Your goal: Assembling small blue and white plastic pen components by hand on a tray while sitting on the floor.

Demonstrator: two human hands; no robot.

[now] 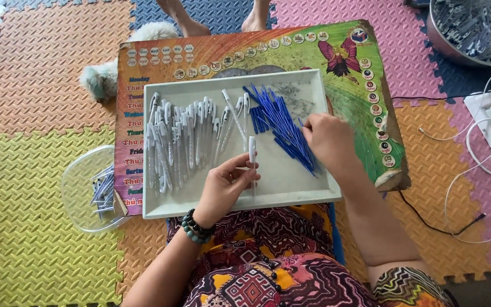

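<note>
White pen barrel (252, 149) stands upright over the tray (291, 190), pinched in the left hand (223, 187) fingers. Right hand (326, 139) fingers close on blue refills (282, 122) at the tray's right; seemingly picking one, which needs singling out.

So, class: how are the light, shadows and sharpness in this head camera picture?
Head view: soft, even daylight; faint shadows under the left hand and right hand on the white tray; foreground sharp; metal bowl at the top right corner cropped, with slight glare.
</note>
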